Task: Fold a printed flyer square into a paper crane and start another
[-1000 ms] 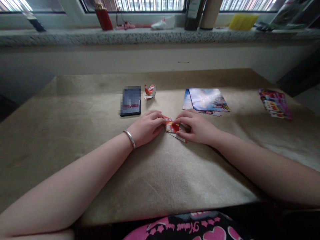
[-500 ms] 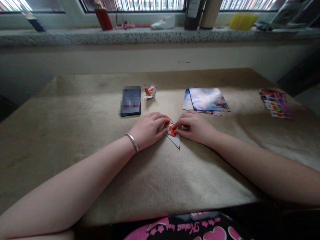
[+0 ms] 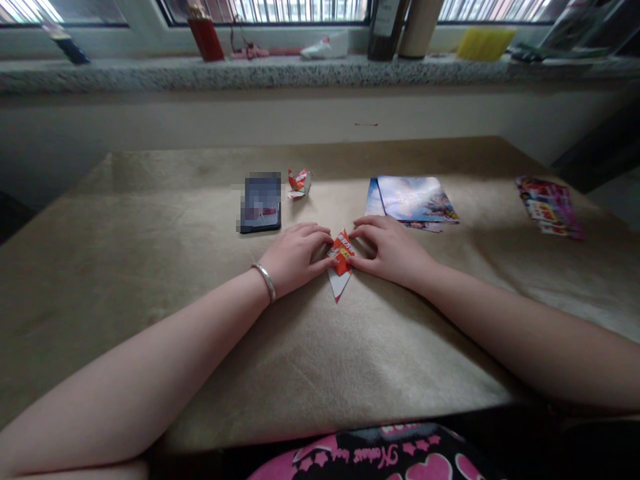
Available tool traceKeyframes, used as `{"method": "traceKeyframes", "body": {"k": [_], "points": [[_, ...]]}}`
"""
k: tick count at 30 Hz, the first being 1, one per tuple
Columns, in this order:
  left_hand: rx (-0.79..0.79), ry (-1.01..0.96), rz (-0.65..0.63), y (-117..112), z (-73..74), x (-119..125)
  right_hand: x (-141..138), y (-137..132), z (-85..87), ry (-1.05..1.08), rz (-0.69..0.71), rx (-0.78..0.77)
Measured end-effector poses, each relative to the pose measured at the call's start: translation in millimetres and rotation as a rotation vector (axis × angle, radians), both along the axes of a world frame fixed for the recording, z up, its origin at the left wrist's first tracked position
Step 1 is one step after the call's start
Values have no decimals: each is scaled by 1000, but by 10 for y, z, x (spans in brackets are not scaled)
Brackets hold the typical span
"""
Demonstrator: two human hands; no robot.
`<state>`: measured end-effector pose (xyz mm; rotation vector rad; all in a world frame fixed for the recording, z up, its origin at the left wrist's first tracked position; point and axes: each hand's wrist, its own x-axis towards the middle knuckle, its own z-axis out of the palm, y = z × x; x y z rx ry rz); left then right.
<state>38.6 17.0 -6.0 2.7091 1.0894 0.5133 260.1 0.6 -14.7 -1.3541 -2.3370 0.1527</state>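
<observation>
A small folded paper (image 3: 342,257) lies on the table between my hands, kite-shaped, orange and printed above, with a white point toward me. My left hand (image 3: 299,259), a silver bangle at its wrist, holds the paper's left edge with thumb and forefinger. From the other side, my right hand (image 3: 393,248) has its thumb and fingertips on the right edge. Beyond the left hand stands another folded piece of orange and white paper (image 3: 300,183). A phone (image 3: 261,203) with a blurred screen is to its left.
Glossy printed sheets (image 3: 417,199) lie overlapped behind my right hand. More colourful printed papers (image 3: 550,207) are at the far right of the cloth-covered table (image 3: 300,373). A stone windowsill (image 3: 280,75) behind carries bottles, a red container (image 3: 206,37) and a yellow object (image 3: 485,44).
The folded paper has turned so its white tip points straight toward me rather than to the right. My right fingers have spread and drawn back to its edge, uncovering more of the orange face.
</observation>
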Motion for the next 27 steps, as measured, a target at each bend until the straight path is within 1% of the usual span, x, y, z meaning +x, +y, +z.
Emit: {"method": "traceKeyframes", "body": {"k": [7,11,14,18,21,25,27], "points": [[-99,-89,40,18,-17,-2,-2,19,-10,59,53,-4],[-112,-99,58,16,-5,-15,-20,11,6,117,108,-25],[-141,-128,70,16,5,-10,-36,10,17,121,132,-51],[-184,-145,54,26,-6,-6,-32,30,9,105,227,-29],[-131,-112,25,45,-27,-17,-19,46,0,132,254,-11],[-16,-162,-108,75,-54,-35,-8,54,-5,180,297,-4],[42,-192,-145,90,-72,-39,-6,63,-12,188,313,7]]}}
